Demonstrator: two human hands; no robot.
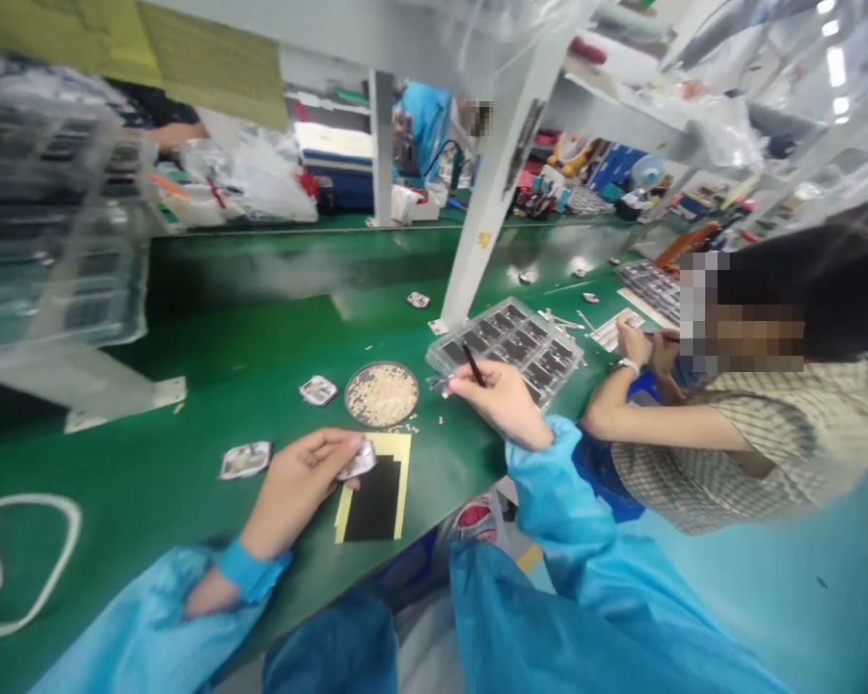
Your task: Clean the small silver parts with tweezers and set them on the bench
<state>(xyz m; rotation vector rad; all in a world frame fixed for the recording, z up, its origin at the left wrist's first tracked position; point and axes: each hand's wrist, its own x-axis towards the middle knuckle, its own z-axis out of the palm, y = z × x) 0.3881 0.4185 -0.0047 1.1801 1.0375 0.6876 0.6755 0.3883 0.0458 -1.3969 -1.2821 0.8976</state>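
On the green surface [209, 386], the left hand [296, 482] pinches a small shiny part [358, 461] between thumb and fingertips, closed on it just above a black and yellow pad [376, 496]. The right hand [502, 400] is curled shut around a thin dark tool [473, 364], its tip near the corner of a clear tray [510, 347] of dark pieces. I think the little part could slip from that light pinch and get lost among the other loose parts [244, 460] lying near. A bump from the right sleeve could tip the round dish [381, 394] of tiny pale bits, since it sits right between both hands. The tool's point is too small and blurry to see clearly. A co-worker [730, 424] sits close by on the right, and what their hands hold is hard to make out. The stacked trays [50, 222] at left are smeared.
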